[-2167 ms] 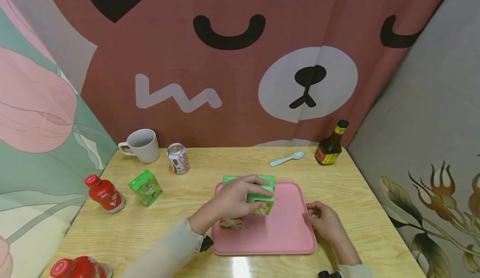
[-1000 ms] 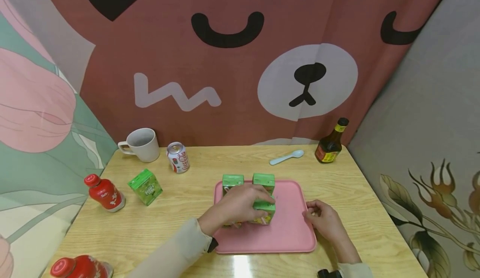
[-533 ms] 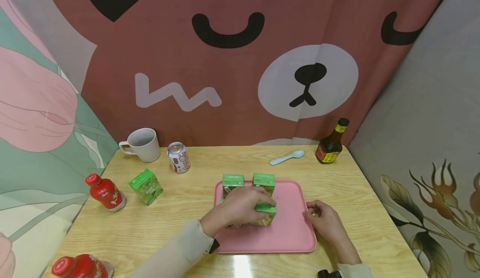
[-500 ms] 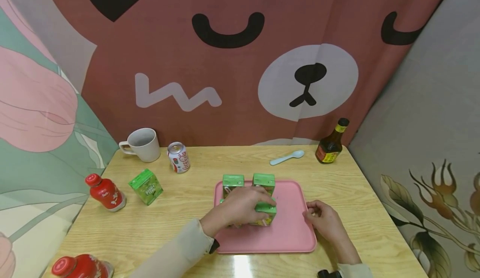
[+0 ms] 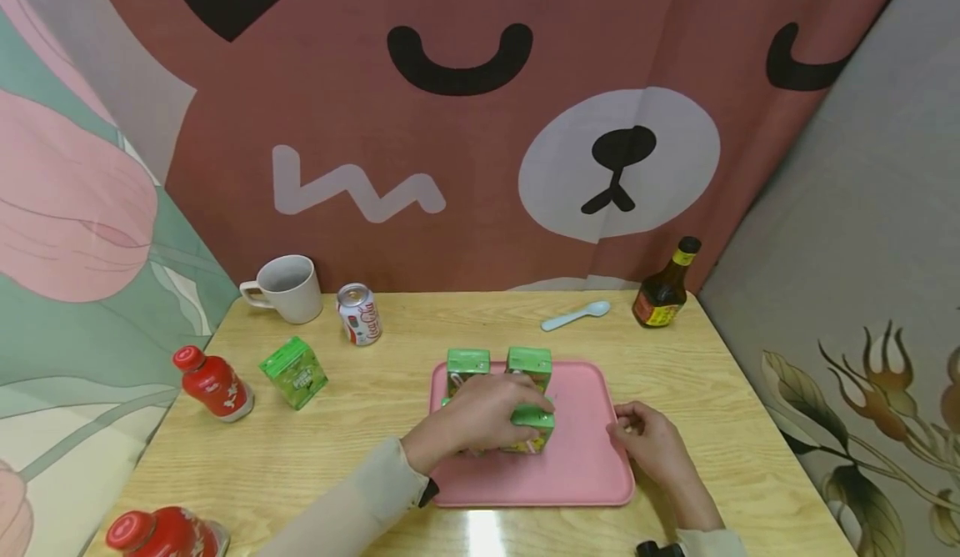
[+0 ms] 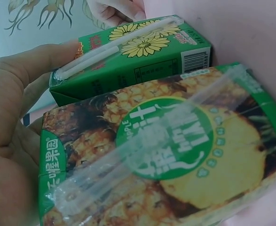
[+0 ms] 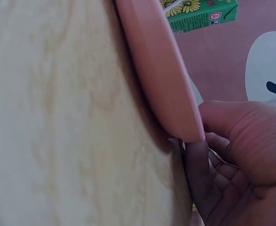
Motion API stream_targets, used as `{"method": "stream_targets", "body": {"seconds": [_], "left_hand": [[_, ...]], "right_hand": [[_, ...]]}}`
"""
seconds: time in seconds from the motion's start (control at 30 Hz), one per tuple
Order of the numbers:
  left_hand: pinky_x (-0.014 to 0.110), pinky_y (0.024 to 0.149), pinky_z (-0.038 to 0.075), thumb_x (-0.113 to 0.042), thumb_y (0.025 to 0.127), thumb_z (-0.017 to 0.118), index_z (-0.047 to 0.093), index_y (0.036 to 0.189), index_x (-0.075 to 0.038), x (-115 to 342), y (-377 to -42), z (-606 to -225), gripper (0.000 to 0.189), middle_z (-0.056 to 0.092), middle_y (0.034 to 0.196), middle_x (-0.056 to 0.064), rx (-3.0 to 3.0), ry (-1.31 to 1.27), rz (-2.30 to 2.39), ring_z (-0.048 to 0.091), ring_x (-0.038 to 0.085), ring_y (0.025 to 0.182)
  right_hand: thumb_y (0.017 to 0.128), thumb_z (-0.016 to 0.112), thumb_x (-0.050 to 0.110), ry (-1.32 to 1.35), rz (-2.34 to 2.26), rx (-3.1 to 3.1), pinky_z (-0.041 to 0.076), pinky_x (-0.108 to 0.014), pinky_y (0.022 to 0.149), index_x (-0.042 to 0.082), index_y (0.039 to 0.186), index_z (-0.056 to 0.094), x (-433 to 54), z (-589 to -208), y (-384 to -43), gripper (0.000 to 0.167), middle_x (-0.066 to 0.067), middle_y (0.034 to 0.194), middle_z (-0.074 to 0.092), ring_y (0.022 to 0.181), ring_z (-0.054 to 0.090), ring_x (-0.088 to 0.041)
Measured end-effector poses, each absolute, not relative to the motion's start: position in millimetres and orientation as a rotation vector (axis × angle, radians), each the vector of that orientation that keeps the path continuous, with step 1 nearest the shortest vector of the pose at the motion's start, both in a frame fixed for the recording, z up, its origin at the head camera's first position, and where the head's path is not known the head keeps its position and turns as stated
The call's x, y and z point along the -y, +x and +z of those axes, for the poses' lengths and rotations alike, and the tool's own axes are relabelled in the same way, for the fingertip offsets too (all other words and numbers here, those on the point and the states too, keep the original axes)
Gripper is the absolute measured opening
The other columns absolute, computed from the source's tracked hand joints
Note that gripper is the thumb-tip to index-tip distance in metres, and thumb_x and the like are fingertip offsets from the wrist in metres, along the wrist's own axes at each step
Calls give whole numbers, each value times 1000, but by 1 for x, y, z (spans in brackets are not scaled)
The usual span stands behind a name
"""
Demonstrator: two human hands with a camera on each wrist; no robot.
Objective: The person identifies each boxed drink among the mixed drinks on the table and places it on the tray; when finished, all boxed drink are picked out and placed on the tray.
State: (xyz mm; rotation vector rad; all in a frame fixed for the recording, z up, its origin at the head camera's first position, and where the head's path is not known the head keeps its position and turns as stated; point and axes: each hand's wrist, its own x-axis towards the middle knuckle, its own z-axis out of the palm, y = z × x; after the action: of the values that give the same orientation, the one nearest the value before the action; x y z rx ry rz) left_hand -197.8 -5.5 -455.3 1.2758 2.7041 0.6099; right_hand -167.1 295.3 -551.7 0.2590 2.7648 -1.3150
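My left hand (image 5: 487, 413) grips a green drink carton with yellow flowers (image 5: 536, 434), which stands at the front of a group of cartons on the pink tray (image 5: 577, 474). In the left wrist view, the thumb lies against the end of this carton by its wrapped straw. Beside it, close to the camera, is a pineapple drink carton (image 6: 175, 150). Two more green cartons, one at the back left (image 5: 468, 362) and one at the back right (image 5: 529, 361), are partly covered by the hand. My right hand (image 5: 651, 442) pinches the tray's right rim between thumb and fingers.
On the left of the wooden table are a green pouch-like box (image 5: 296, 373), a red bottle (image 5: 216, 383) and another red bottle (image 5: 168, 534). Along the back stand a grey mug (image 5: 291, 290), a Coca-Cola can (image 5: 359, 315), a pale spoon (image 5: 576, 316) and a dark sauce bottle (image 5: 664, 286).
My left hand has lowered the flower carton and brought it towards the front of the tray, uncovering the back cartons. Over the last second it stays nearly still. My right hand keeps its place.
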Motion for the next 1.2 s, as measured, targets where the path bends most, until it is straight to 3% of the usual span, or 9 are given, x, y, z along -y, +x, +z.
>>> {"method": "stream_targets", "body": {"seconds": [0.43,0.87,1.2], "left_hand": [[28,76,53,-39,90,79,72,125,-35,9,-199,-454,36,62,130,-14,-2703,1305,589,57,3,115],[25,80,52,-46,99,65,72,125,-33,20,-199,-451,30,61,127,-15,-2690,1327,722,58,1,107],[33,81,54,-33,102,64,74,117,-27,70,-206,-434,19,62,120,-16,-2831,1226,1157,61,5,103]], "right_hand": [[92,74,11,258,-1306,-2756,50,-27,62,-2,119,66,-293,-551,-168,32,-6,93,64,80,58,-19],[91,75,9,199,-1317,-2779,50,-26,62,-4,116,66,-290,-548,-169,30,-6,92,64,78,58,-18],[91,76,12,172,-1247,-2788,56,-28,59,-2,118,69,-296,-546,-167,31,-4,91,65,79,62,-17]]}}
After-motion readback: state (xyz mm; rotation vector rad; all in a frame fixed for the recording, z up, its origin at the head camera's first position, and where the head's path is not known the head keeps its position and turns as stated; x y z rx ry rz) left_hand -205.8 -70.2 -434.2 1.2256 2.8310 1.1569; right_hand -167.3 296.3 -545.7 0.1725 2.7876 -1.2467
